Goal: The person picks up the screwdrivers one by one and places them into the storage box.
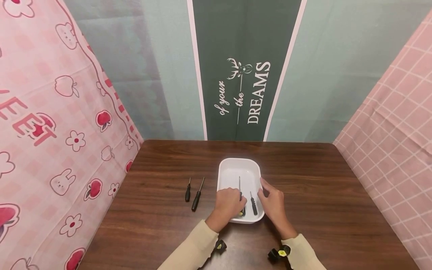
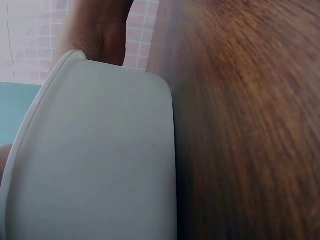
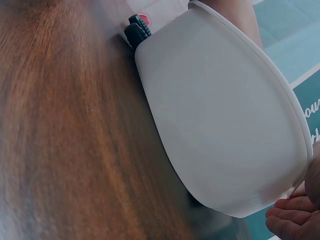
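A white tray [image 1: 239,162] stands on the table with screwdrivers inside. My left hand [image 1: 228,203] reaches in over its near left side, fingers curled around a screwdriver [image 1: 239,183]. That screwdriver's thin shaft points to the far end, and the hand covers most of its dark handle. A smaller black-handled screwdriver [image 1: 254,206] lies to the right of it in the tray. My right hand [image 1: 272,200] holds the tray's right rim. In the right wrist view, its fingers [image 3: 290,217] are at the tray's outer side. The left wrist view shows mostly the tray's outer wall [image 2: 100,150].
Left of the tray, a short black screwdriver [image 1: 188,193] and a longer one [image 1: 197,200] lie side by side on the brown wooden table [image 1: 303,165]. Patterned cloths [image 1: 168,75] hang around the table's back and sides.
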`<state>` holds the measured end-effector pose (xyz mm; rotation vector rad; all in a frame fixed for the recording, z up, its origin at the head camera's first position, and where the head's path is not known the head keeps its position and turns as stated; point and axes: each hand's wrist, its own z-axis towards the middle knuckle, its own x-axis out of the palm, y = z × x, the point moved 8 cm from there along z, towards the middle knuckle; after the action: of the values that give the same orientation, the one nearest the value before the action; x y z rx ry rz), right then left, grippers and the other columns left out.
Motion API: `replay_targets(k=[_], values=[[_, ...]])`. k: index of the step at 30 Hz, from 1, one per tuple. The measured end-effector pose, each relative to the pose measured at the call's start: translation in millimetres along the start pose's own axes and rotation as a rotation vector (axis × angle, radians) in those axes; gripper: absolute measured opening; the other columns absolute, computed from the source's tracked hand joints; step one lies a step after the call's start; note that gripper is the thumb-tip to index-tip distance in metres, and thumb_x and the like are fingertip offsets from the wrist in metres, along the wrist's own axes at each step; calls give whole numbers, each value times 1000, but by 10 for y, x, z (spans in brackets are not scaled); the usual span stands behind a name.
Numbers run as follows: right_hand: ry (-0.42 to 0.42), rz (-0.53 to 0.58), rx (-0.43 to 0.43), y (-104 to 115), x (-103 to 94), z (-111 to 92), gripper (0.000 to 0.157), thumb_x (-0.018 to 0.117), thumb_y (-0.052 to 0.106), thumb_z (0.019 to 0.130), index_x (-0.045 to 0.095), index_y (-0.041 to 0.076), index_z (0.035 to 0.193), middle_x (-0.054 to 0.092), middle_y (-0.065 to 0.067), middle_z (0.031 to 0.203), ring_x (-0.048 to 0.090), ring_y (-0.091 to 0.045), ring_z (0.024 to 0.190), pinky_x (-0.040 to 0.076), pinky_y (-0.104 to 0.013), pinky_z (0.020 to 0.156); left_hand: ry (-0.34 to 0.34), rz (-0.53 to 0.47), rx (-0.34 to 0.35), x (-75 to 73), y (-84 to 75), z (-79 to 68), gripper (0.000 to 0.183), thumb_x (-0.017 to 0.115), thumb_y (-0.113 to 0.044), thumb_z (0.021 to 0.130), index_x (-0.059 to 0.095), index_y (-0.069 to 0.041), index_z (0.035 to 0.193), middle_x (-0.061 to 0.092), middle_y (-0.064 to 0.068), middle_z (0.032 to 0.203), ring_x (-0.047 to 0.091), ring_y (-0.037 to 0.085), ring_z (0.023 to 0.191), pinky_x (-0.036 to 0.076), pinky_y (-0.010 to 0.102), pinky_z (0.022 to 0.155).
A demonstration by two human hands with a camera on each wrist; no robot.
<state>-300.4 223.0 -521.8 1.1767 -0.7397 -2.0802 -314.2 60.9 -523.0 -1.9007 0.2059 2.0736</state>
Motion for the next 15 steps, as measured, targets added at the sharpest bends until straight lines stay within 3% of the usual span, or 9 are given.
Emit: replay_targets(k=[15], values=[[-7,11,-16,-4,-11,-6,41,71,-9,82,68,-6,123,67,-23,121,64,-40,114,48,-49,95,19,22,5,44,4,5,47,58,-43,92,51,-19,53,49,-2,52,50,18,49,38,35,48]])
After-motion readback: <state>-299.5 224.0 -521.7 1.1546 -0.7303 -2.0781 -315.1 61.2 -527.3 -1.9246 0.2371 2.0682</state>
